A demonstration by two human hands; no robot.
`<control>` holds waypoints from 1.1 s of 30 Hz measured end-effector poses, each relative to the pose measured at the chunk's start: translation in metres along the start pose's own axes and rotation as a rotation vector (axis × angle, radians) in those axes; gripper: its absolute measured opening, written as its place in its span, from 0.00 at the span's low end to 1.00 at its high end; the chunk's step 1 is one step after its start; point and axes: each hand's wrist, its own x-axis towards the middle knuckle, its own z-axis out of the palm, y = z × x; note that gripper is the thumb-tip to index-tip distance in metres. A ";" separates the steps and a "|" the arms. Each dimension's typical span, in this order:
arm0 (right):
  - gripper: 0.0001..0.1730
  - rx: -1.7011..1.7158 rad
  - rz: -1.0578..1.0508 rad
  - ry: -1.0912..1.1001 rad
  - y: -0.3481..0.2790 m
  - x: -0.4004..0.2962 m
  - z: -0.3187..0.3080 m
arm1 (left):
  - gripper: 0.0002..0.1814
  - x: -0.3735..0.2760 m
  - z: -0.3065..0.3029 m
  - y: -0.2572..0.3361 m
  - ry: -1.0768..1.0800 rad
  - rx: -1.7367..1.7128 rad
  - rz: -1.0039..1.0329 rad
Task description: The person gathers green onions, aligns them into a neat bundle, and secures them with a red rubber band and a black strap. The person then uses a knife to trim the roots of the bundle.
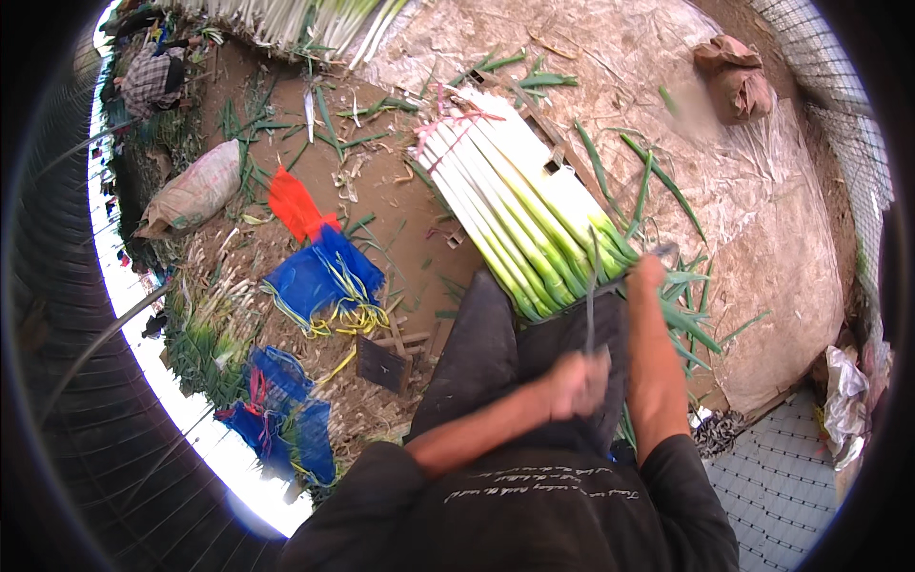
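A bundle of long green onions (522,207) lies across a low wooden stand in front of my knees. Pink string (461,127) binds its white root end, and its green end is toward me, cut short. My left hand (582,386), blurred, is closed around a thin grey strip (590,300) that reaches up over the green stalks; whether it is a blade or a strap is unclear. Beside the green end, at the corner of a dark bar (611,284), is my right hand (647,275). Its fingers are blurred, and what it holds cannot be told.
Cut green leaves (686,314) lie right of my right hand. Blue mesh bags (322,275) with yellow cords and an orange bag (299,204) are at left, near a full sack (193,186). More onions (286,25) are piled behind. A person (151,79) is at far left.
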 end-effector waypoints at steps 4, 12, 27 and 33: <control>0.12 -0.473 -0.527 0.180 -0.158 0.083 -0.153 | 0.17 -0.047 -0.011 -0.018 0.239 0.999 0.209; 0.14 0.152 -0.552 -0.212 -0.203 -0.097 -0.112 | 0.17 -0.099 0.059 0.044 0.317 1.075 0.279; 0.10 0.458 -0.686 -0.474 -0.268 -0.238 -0.185 | 0.17 -0.188 0.103 0.128 0.191 0.982 0.642; 0.09 0.489 -0.930 -0.495 -0.378 -0.290 -0.244 | 0.18 -0.205 0.106 0.135 0.397 1.208 0.625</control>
